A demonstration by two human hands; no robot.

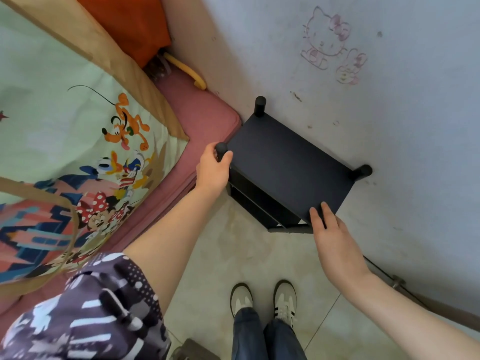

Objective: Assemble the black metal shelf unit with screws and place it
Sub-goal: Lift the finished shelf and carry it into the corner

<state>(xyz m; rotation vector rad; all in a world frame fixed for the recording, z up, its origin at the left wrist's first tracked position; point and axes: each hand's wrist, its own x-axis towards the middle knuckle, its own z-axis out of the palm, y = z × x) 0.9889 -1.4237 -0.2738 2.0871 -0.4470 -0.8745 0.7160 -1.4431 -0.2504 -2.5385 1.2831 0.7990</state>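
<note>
— Where the floor [249, 255] meets the wall [389, 126], the black shelf [288, 162] is stood upright, just right of the bed [197, 120].

— How is it held?

— Its near-left post [220, 149] is gripped by the left hand [212, 169]; the near-right corner is touched by the right hand [335, 237], fingers straight and slightly apart.

Cartoon bedsheet [78, 141], pink mattress [205, 113], wall w/ doodles [330, 45]

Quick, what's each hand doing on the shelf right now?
Left hand: grip closed around the front-left corner post of the black shelf unit.
Right hand: open, fingers resting on the shelf's top, front-right corner.
</note>
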